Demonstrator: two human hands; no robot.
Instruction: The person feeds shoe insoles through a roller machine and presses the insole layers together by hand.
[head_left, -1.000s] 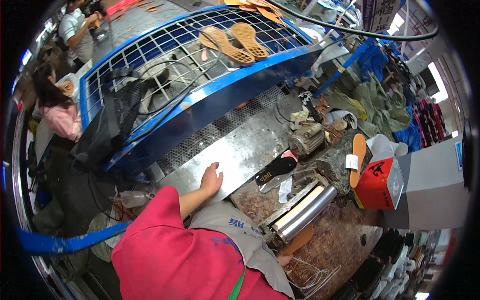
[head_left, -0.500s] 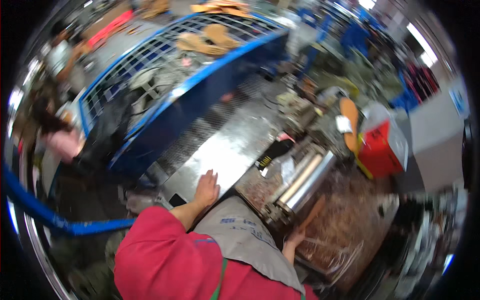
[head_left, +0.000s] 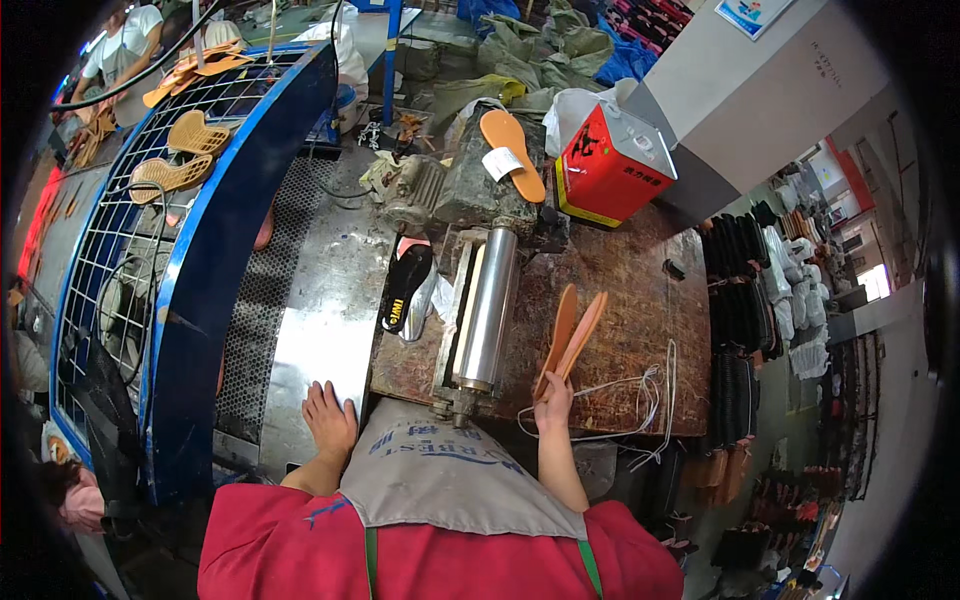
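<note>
My right hand [head_left: 553, 408] is closed around the lower ends of two orange-brown shoe soles [head_left: 570, 338]. They stand upright and fan slightly apart above the worn wooden table. On the silvery metal surface [head_left: 318, 345] lies my left hand [head_left: 330, 422], fingers spread, holding nothing. Between my hands is a roller machine with a shiny steel roller [head_left: 487, 308]. Left of the roller rests a black insole [head_left: 408, 286] with yellow markings. Another orange sole [head_left: 512, 155], with a white paper label, lies on the machine's far end.
A red and yellow can [head_left: 612, 165] stands at the table's back right. White cord [head_left: 652, 393] lies loosely on the table's near right. A blue-framed mesh rack [head_left: 200, 265] with tan soles [head_left: 175, 172] runs along the left. A person [head_left: 120, 50] is at the far left.
My view has swung round and steadied. The soles in my right hand, earlier low beside the roller, now point up and show as two. My left hand remains on the metal surface.
</note>
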